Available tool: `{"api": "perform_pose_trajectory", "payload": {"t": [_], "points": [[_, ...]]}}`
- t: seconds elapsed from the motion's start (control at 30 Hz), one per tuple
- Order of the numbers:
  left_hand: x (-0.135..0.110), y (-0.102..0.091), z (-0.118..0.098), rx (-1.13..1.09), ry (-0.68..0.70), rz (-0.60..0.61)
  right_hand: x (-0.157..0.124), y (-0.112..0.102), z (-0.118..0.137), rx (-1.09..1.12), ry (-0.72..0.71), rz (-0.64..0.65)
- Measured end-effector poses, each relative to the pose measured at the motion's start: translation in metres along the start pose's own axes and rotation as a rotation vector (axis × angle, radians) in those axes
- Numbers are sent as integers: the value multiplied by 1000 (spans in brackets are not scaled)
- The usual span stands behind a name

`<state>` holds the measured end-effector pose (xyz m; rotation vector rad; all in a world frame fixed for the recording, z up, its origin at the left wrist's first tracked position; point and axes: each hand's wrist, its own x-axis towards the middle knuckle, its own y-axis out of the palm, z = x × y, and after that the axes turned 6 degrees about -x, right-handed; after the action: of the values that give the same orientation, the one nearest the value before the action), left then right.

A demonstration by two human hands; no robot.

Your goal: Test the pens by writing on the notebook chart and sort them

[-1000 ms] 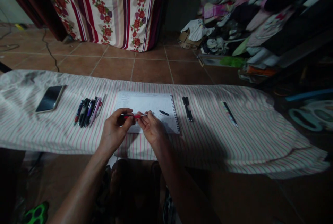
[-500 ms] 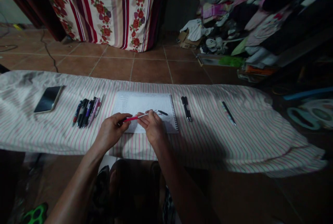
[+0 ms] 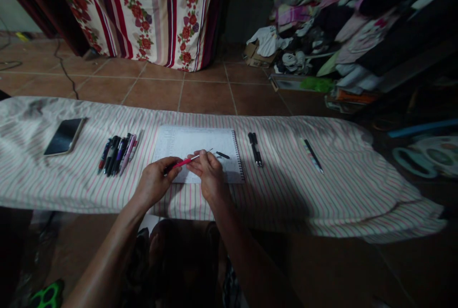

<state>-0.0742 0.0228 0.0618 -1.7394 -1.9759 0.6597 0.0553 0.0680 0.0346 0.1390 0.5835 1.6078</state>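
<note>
My left hand (image 3: 155, 179) is closed around a red pen barrel (image 3: 183, 162) with a dark rear end. From the barrel's front a thin white refill (image 3: 195, 157) sticks out, and my right hand (image 3: 211, 174) pinches it between thumb and fingers. Both hands are above a spiral notebook (image 3: 200, 137) with writing on its page. A small black pen part (image 3: 222, 154) lies on the page just beyond my right fingertips, with smaller bits beside it that I cannot make out.
Left of the notebook lie a bunch of pens (image 3: 116, 155) and a phone (image 3: 65, 137). To the right are two black pens (image 3: 255, 149) and a single pen (image 3: 313, 156). A striped cloth (image 3: 279, 193) covers the surface. Clothes (image 3: 268, 41) are piled beyond it.
Less of the white refill shows between the red barrel and my right fingers. My right hand has shifted slightly left. The things on the cloth lie as before.
</note>
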Motion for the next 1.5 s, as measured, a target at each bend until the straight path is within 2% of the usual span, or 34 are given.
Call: {"api": "perform_pose_trajectory", "payload": {"t": [0.2, 0.4, 0.6, 0.7, 0.87, 1.07, 1.3, 1.5], "points": [[2, 11, 5, -144, -29, -56, -4, 4, 0, -111, -26, 9], [3, 26, 12, -377, -104, -65, -2, 0, 1, -139, -3, 48], [6, 30, 12, -598, -140, -112, -2, -2, 8, -137, 0, 71], [6, 30, 12, -612, -163, -106, 3, -6, 9, -135, -13, 48], [5, 30, 9, -591, -211, -89, 11, -15, 10, -185, -114, -9], [6, 33, 8, -622, -206, -75, 13, -16, 9, -219, -155, -65], [6, 35, 6, -646, -205, -49, 14, -18, 13, -256, -159, -83], [7, 32, 9, -619, -197, -66, 13, -18, 16, -256, -133, -32]]}}
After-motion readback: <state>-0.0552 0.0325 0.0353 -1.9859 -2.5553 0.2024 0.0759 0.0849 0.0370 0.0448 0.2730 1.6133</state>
